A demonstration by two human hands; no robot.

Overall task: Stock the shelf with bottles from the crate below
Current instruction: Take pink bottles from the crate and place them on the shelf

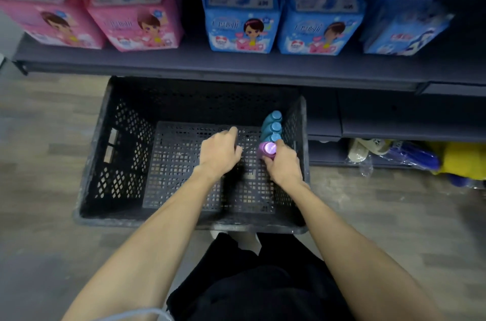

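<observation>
A black perforated plastic crate point(94, 152) stands on the floor below the dark shelf point(184, 63). Along its right wall stand three blue-capped bottles point(273, 126) in a row, with a purple-capped bottle point(267, 149) nearest me. My right hand point(282, 163) grips the purple bottle from its right side, fingers curled round it. My left hand point(221, 152) hovers inside the crate over its bare floor, fingers loosely curled and holding nothing.
The shelf above carries pink packs point(136, 23) on the left and blue packs point(244, 26) on the right. Under a lower shelf to the right lie slippers point(360, 151) and blue and yellow items point(447, 160). The floor is wood-look.
</observation>
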